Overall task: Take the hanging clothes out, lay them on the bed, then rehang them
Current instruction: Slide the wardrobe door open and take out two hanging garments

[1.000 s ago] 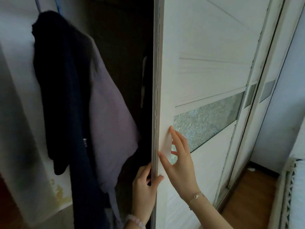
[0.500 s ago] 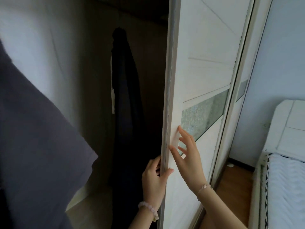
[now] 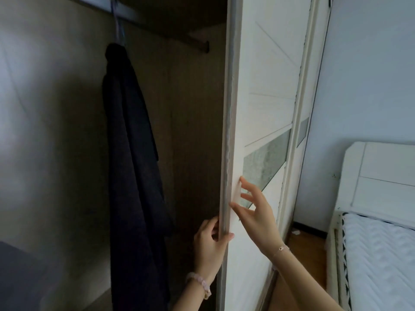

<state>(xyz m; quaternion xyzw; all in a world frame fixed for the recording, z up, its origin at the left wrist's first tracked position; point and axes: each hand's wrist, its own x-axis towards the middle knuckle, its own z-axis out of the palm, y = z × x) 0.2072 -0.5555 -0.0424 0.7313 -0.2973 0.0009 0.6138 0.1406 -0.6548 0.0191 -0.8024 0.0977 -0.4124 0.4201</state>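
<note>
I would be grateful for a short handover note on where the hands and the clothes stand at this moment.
Left hand: grip closed around the edge of the sliding wardrobe door.
Right hand: open, fingertips spread on the door's front face.
Clothes: one dark garment hangs from a hanger on the rail inside the wardrobe; a grey fabric shows at lower left, too cropped to identify.
Bed: at right, no clothes on the visible part.
Done: wardrobe is open.
Left: take the garment out, lay it on the bed, rehang it.

No readable text, label or number shows anywhere, perhaps because the wardrobe interior is dim.
</note>
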